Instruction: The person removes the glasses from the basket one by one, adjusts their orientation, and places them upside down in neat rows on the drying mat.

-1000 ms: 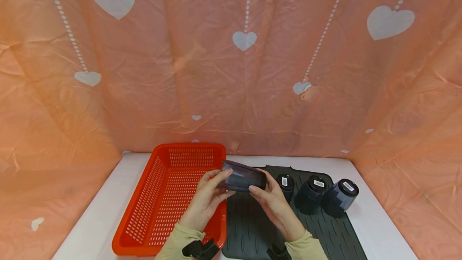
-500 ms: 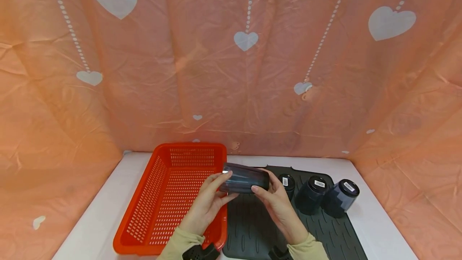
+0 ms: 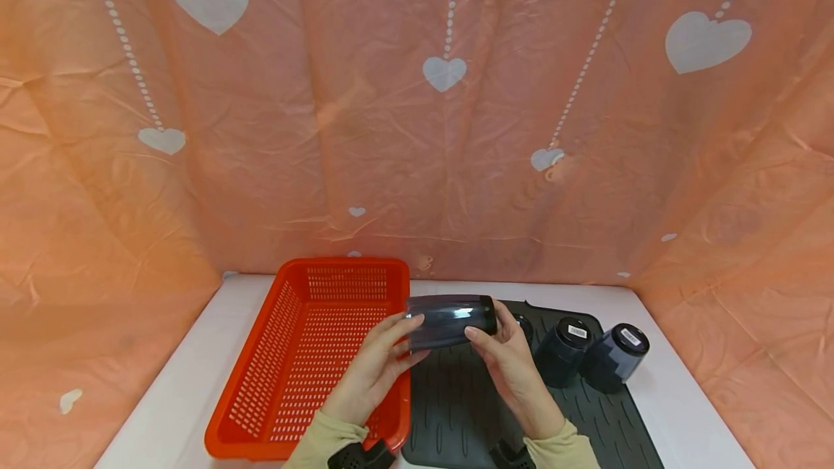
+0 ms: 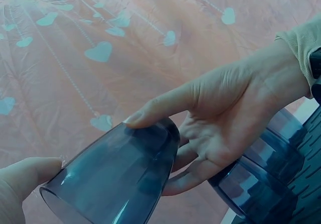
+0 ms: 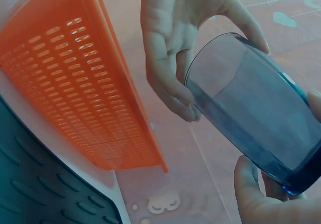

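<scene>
A: Where's the cup [image 3: 449, 320]?
B: Sideways, above mat [image 3: 456, 411] by basket [image 3: 306, 353]; left hand [image 3: 374, 371] pinches its mouth end, right hand [image 3: 511, 371] pinches its base; 2 cups [image 3: 589, 357] nearby.

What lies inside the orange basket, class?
Nothing shows inside the orange basket, only its perforated floor. The left hand, holding the dark cup, covers the near right corner.

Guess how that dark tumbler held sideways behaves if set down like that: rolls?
The tumbler is round and tapered, so on its side it would probably roll in a curve. Smooth glossy walls look slippery. It seems stiff: both hands hold it without denting.
</scene>
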Tool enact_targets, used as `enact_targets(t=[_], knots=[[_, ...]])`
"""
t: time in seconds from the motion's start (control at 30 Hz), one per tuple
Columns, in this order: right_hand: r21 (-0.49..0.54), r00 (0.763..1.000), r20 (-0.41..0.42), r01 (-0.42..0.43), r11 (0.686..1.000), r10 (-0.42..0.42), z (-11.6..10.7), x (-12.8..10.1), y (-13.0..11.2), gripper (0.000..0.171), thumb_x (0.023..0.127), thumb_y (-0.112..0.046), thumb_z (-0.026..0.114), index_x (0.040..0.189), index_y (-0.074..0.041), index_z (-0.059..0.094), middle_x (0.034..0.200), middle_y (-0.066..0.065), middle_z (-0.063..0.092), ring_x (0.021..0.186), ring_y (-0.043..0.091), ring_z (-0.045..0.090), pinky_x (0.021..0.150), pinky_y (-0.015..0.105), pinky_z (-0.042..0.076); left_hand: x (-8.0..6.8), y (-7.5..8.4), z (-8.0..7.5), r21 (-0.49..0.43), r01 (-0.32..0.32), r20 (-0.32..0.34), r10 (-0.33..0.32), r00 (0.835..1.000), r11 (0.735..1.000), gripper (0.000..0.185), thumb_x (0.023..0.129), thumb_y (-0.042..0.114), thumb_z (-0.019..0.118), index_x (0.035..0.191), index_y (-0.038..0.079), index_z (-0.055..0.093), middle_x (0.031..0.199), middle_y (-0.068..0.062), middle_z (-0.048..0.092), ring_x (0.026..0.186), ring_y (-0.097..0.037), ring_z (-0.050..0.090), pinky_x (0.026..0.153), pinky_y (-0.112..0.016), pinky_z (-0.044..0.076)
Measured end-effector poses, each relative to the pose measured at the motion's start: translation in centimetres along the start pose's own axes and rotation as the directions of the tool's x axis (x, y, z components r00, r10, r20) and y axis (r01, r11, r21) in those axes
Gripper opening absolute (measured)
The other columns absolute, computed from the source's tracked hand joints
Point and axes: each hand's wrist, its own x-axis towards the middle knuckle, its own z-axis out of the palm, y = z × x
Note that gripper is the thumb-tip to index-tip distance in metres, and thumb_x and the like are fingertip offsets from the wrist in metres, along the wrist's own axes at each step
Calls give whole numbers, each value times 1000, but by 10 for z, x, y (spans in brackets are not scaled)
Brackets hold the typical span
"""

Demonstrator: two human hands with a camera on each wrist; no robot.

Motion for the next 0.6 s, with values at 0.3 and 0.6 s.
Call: enact_targets(t=[0.3,0.6], knots=[[5,1000,-4,26,1000,-26,0,0,-5,61,87,8,60,142,-6,36,122,6,54,99,13,55,79,27,49,-2,0,-1,13,34,36,-34,999,999,33,89,29,69,113,7,63,107,-5,63,99,-25,53,97,-43,41],[-15,999,17,33,999,-32,1,2,-11,65,88,8,59,145,-3,31,127,11,49,104,18,53,85,31,49,-1,0,-2,0,41,58,-41,997,999,38,91,25,66,121,4,56,104,-4,61,94,-23,54,95,-42,43]])
